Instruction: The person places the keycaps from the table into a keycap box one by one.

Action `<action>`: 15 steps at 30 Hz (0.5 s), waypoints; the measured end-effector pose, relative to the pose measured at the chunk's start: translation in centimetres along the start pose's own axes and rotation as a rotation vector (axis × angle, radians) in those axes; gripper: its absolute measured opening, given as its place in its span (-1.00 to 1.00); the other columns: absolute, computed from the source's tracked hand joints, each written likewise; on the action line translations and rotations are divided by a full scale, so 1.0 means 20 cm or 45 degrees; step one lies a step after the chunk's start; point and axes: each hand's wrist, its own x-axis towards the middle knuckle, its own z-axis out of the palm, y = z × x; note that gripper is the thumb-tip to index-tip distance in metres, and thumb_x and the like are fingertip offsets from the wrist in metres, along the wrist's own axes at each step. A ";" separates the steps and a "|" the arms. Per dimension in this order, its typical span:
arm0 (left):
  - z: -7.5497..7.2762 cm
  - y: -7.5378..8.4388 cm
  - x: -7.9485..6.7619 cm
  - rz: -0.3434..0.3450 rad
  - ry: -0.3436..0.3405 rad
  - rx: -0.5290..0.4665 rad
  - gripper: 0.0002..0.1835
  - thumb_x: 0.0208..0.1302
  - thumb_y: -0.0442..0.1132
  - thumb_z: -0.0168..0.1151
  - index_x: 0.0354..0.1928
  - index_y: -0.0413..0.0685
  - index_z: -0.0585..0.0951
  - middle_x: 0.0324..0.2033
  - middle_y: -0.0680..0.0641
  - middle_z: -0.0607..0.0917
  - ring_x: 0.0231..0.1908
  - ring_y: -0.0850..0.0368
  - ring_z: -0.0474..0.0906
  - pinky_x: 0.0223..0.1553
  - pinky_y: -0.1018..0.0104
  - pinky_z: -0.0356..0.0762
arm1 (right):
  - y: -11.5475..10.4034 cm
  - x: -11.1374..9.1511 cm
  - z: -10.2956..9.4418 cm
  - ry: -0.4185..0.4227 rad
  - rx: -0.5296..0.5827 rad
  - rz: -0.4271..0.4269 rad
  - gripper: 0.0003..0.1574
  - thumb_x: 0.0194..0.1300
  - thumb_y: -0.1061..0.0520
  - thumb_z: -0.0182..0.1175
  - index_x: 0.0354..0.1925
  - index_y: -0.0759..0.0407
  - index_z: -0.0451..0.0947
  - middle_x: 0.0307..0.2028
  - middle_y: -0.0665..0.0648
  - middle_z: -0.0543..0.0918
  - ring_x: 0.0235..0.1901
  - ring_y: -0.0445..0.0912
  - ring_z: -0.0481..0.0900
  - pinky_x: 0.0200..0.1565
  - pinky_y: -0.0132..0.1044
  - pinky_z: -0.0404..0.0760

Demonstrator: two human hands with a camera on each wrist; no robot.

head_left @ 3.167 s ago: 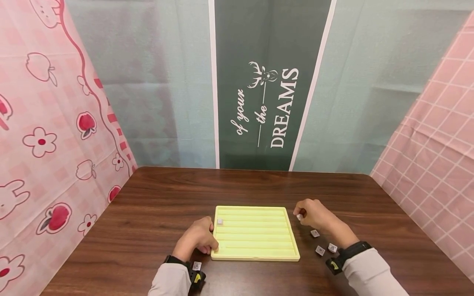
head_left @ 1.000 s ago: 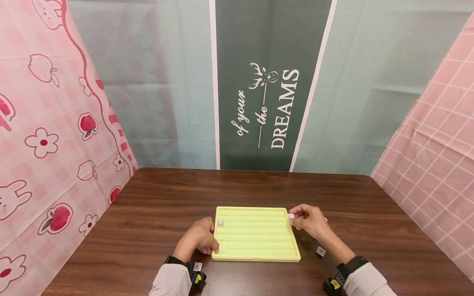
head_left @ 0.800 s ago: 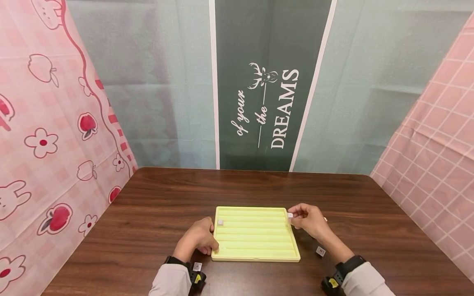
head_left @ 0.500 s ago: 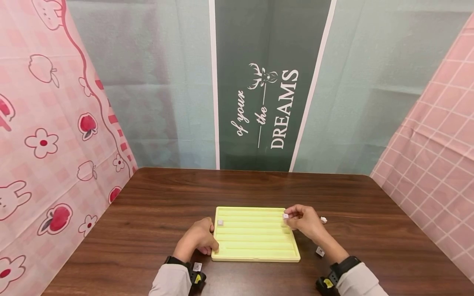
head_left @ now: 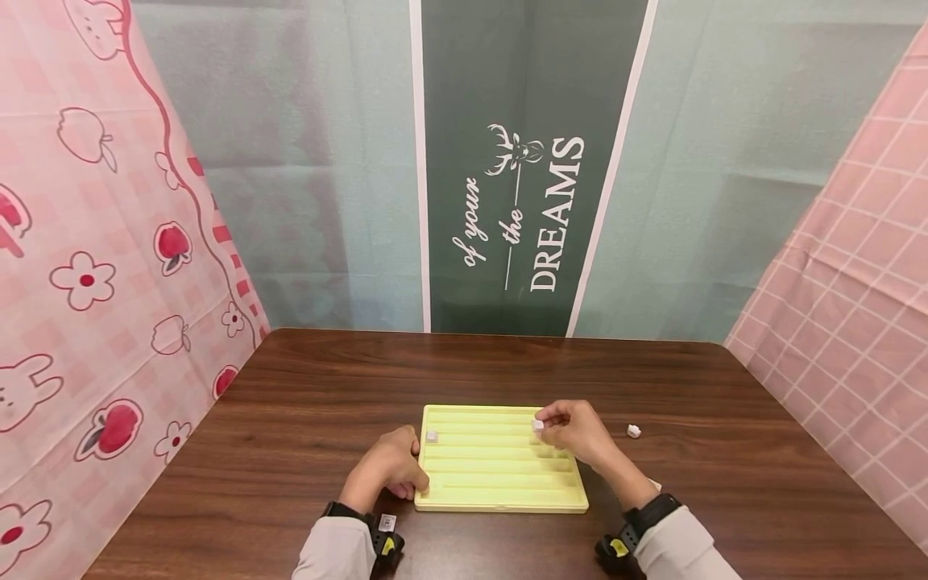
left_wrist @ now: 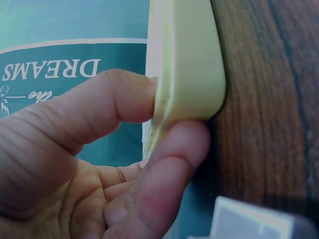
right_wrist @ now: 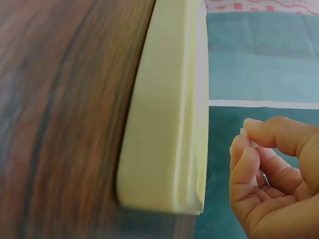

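Observation:
A shallow pale yellow tray (head_left: pixel 500 466) with lengthwise ridges lies on the table. My left hand (head_left: pixel 390 463) grips its near left side, thumb over the rim and fingers beneath, as the left wrist view shows. Above the tray's right part, my right hand (head_left: pixel 577 431) pinches a small white keycap (head_left: pixel 537 425) between thumb and fingertips. Another keycap (head_left: pixel 431 437) sits in a row at the tray's left end.
Beside my left wrist lies a hollow-side-up keycap (head_left: pixel 387 524). A white keycap (head_left: pixel 634 431) rests right of the tray, and a further one (head_left: pixel 656 485) is mostly hidden behind my right wrist. Curtains hang behind the brown table (head_left: pixel 348 379).
My right hand has picked up a keycap right of the tray and carried it leftward over the tray's right part. The left hand keeps its grip on the tray.

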 end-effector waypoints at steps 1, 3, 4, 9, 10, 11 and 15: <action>0.00 0.00 0.00 0.001 0.001 0.001 -0.56 -0.33 -0.57 0.34 -0.39 -0.24 0.32 -0.76 -0.16 0.52 -0.80 0.16 0.46 -0.75 0.34 0.51 | 0.00 0.00 0.01 -0.006 -0.007 -0.005 -0.79 0.03 0.41 0.28 -0.28 0.43 0.55 -0.49 0.12 0.52 -0.54 -0.08 0.46 -0.57 -0.26 0.54; 0.00 0.00 0.00 0.001 0.002 0.003 -0.56 -0.33 -0.57 0.34 -0.39 -0.24 0.31 -0.76 -0.15 0.52 -0.80 0.16 0.46 -0.74 0.34 0.52 | -0.01 0.02 0.02 -0.018 -0.015 -0.013 -0.80 0.02 0.41 0.27 -0.29 0.43 0.55 -0.50 0.11 0.52 -0.55 -0.09 0.47 -0.59 -0.28 0.53; 0.00 0.00 0.00 0.002 0.003 0.006 -0.56 -0.33 -0.57 0.34 -0.39 -0.24 0.31 -0.76 -0.15 0.52 -0.80 0.16 0.46 -0.74 0.34 0.52 | -0.01 0.02 0.03 -0.024 -0.012 -0.015 -0.80 0.02 0.41 0.28 -0.29 0.42 0.55 -0.50 0.11 0.52 -0.55 -0.09 0.46 -0.59 -0.29 0.52; 0.00 0.00 0.00 -0.003 0.007 0.002 -0.56 -0.33 -0.57 0.34 -0.38 -0.24 0.31 -0.76 -0.16 0.52 -0.79 0.15 0.47 -0.74 0.33 0.52 | -0.05 0.03 0.06 -0.058 0.004 0.010 -0.81 0.03 0.37 0.30 -0.31 0.40 0.57 -0.52 0.10 0.55 -0.54 -0.09 0.51 -0.55 -0.22 0.56; 0.00 0.00 0.00 -0.004 0.006 0.001 -0.56 -0.33 -0.57 0.34 -0.38 -0.24 0.32 -0.75 -0.16 0.52 -0.79 0.15 0.47 -0.74 0.33 0.52 | -0.06 0.04 0.07 -0.061 0.009 0.022 -0.82 0.03 0.37 0.30 -0.31 0.40 0.57 -0.53 0.09 0.56 -0.55 -0.10 0.52 -0.53 -0.20 0.57; 0.00 0.00 0.00 -0.006 0.006 0.000 -0.56 -0.33 -0.57 0.34 -0.38 -0.24 0.32 -0.75 -0.16 0.52 -0.79 0.16 0.46 -0.74 0.33 0.52 | -0.06 0.04 0.08 -0.063 0.012 0.029 -0.82 0.03 0.37 0.30 -0.31 0.40 0.57 -0.53 0.09 0.56 -0.55 -0.09 0.53 -0.53 -0.18 0.58; 0.00 0.00 0.00 -0.005 0.010 0.004 -0.56 -0.33 -0.57 0.34 -0.38 -0.24 0.32 -0.76 -0.15 0.52 -0.79 0.16 0.46 -0.74 0.33 0.52 | -0.08 0.05 0.12 -0.062 0.008 0.043 -0.81 -0.02 0.40 0.29 -0.33 0.39 0.58 -0.54 0.09 0.55 -0.56 -0.10 0.50 -0.55 -0.18 0.56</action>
